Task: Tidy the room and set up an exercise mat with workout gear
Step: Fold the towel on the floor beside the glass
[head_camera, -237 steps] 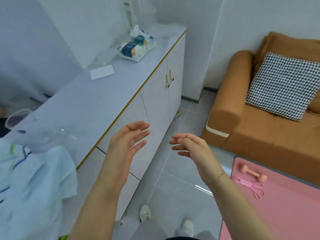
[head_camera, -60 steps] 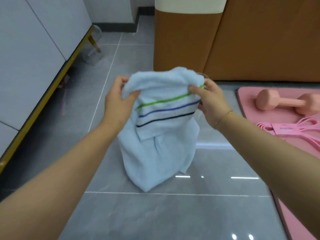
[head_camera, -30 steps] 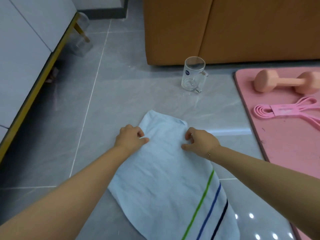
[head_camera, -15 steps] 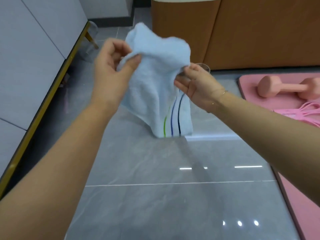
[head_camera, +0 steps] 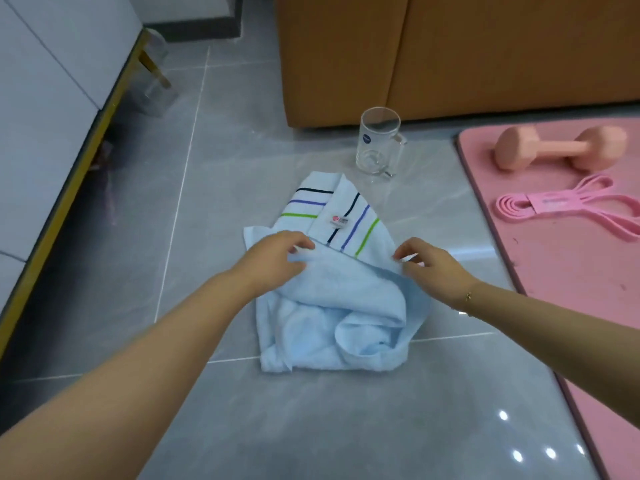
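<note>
Pale blue terry, the towel point(head_camera: 332, 306) lies half-folded on the grey tiled floor point(head_camera: 214, 410), straight ahead of the person and between the two forearms. Its long axis runs away from the body: the bunched, doubled end is nearest, and the end with the green, blue and dark stripes points toward the glass mug point(head_camera: 379, 145), which stands upright just past it, apart from the cloth. A top layer is folded across the middle, and its free edge runs side to side from one hand to the other.

Left hand point(head_camera: 273, 261) sits at the left end of that edge, fingers curled down with the tips pinching the cloth. Right hand point(head_camera: 429, 265) is at the right end, thumb and forefinger nipped together on the corner, the other fingers loosely bent. Both hands are about equally near, so either could lead; the edge they hold lies crosswise to the towel's length, which suits carrying it forward over the striped end or drawing it flat.

Well to the right, the pink mat point(head_camera: 568, 306) already carries the dumbbell point(head_camera: 557, 150) and the resistance band point(head_camera: 554, 206); the folded towel would have to travel rightward to join them
</note>
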The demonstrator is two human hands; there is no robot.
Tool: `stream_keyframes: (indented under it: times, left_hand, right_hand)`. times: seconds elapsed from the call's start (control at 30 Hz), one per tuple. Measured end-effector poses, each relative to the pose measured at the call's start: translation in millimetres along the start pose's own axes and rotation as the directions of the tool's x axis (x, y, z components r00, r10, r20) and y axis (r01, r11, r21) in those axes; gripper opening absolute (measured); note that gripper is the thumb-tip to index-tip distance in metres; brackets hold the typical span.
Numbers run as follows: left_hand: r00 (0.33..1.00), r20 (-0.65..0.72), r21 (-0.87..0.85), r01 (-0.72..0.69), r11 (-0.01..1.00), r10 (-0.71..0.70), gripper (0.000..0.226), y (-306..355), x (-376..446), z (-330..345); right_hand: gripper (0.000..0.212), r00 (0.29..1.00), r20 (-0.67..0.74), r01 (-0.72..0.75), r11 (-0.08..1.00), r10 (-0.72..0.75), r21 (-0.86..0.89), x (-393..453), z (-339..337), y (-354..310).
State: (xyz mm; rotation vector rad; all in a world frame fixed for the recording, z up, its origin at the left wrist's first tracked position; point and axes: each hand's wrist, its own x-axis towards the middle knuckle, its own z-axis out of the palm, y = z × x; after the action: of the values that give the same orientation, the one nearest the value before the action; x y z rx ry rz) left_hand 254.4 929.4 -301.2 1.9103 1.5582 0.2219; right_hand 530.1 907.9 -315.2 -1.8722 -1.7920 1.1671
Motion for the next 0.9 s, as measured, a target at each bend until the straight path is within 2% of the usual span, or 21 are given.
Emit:
stream_keyframes:
  times: [0.03, 0.07, 0.1, 0.17, 0.23, 0.27, 0.33, 0.37, 0.4, 0.43, 0.5, 0.53, 0.6, 0.7, 0.73, 0.77, 0.83, 0.9]
  left_hand:
    - [1.000, -0.025, 0.116, 0.001, 0.993, 0.002, 0.041, -7, 3, 2]
    - [1.000, 0.013, 0.228, 0.012, 0.974, -0.015, 0.054, -10, 4, 3]
    - [0.995, 0.092, 0.303, 0.009, 0.953, -0.039, 0.065, -12, 5, 6]
    - [0.967, 0.247, 0.352, -0.029, 0.935, -0.063, 0.072, -11, 4, 10]
    - [0.931, 0.358, 0.380, -0.081, 0.921, -0.066, 0.068, -4, -2, 10]
    - [0.900, 0.428, 0.392, -0.098, 0.915, -0.087, 0.064, 1, -5, 8]
    - [0.828, 0.544, 0.328, -0.058, 0.943, -0.138, 0.051, 8, -10, 4]
    - [0.814, 0.562, 0.269, -0.014, 0.963, -0.146, 0.044, 8, -13, 3]
    - [0.844, 0.522, 0.228, 0.006, 0.974, -0.127, 0.039, 8, -15, 2]
    - [0.902, 0.423, 0.238, -0.017, 0.971, -0.088, 0.037, 3, -13, 3]
    - [0.979, 0.202, 0.299, -0.031, 0.954, -0.031, 0.046, -8, -11, 9]
    - [0.987, 0.156, 0.295, 0.000, 0.956, -0.048, 0.054, -13, -11, 13]
    - [0.974, 0.192, 0.313, 0.057, 0.948, -0.122, 0.072, -17, -12, 27]
    - [0.959, 0.245, 0.394, 0.036, 0.918, -0.143, 0.090, -22, -15, 45]
    - [0.957, 0.253, 0.387, 0.033, 0.922, -0.141, 0.092, -24, -15, 47]
    - [0.955, 0.261, 0.375, 0.031, 0.927, -0.137, 0.092, -26, -13, 46]
    - [0.952, 0.278, 0.367, 0.018, 0.930, -0.128, 0.093, -30, -8, 39]
    - [0.951, 0.282, 0.365, 0.018, 0.931, -0.129, 0.092, -33, -2, 31]
  right_hand:
    - [0.021, 0.998, -0.007, 0.064, 0.995, -0.065, -0.074, 2, 2, -4]
    - [0.029, 0.990, 0.016, 0.141, 0.976, -0.140, -0.165, 4, 4, -9]
    - [0.037, 0.979, 0.084, 0.202, 0.941, -0.185, -0.273, 6, 6, -13]
    - [0.046, 0.942, 0.304, 0.294, 0.794, -0.145, -0.532, 9, 12, -20]
    - [0.042, 0.900, 0.429, 0.375, 0.625, -0.070, -0.684, 8, 14, -27]
    - [0.035, 0.892, 0.449, 0.390, 0.580, -0.046, -0.715, 7, 14, -32]
    - [0.022, 0.897, 0.441, 0.383, 0.515, -0.011, -0.767, 5, 11, -38]
    - [0.019, 0.910, 0.414, 0.369, 0.490, -0.019, -0.789, 6, 10, -39]
    - [0.017, 0.922, 0.381, 0.368, 0.475, -0.073, -0.799, 7, 10, -40]
    - [0.017, 0.920, 0.355, 0.391, 0.461, -0.167, -0.797, 8, 12, -39]
    - [0.033, 0.880, 0.354, 0.468, 0.457, -0.316, -0.756, 8, 21, -33]
    - [0.045, 0.857, 0.377, 0.508, 0.454, -0.351, -0.732, 8, 28, -27]
    - [0.057, 0.827, 0.405, 0.551, 0.416, -0.391, -0.723, 8, 42, -16]
    - [0.032, 0.812, 0.309, 0.543, 0.451, -0.495, -0.708, 11, 47, -5]
    - [0.026, 0.817, 0.225, 0.515, 0.496, -0.531, -0.699, 16, 42, -3]
    - [0.024, 0.847, 0.122, 0.455, 0.587, -0.517, -0.670, 21, 35, -3]
    - [0.022, 0.922, -0.121, 0.245, 0.796, -0.368, -0.554, 34, 12, -5]
    - [0.020, 0.927, -0.353, 0.021, 0.956, -0.129, -0.293, 57, -12, 3]
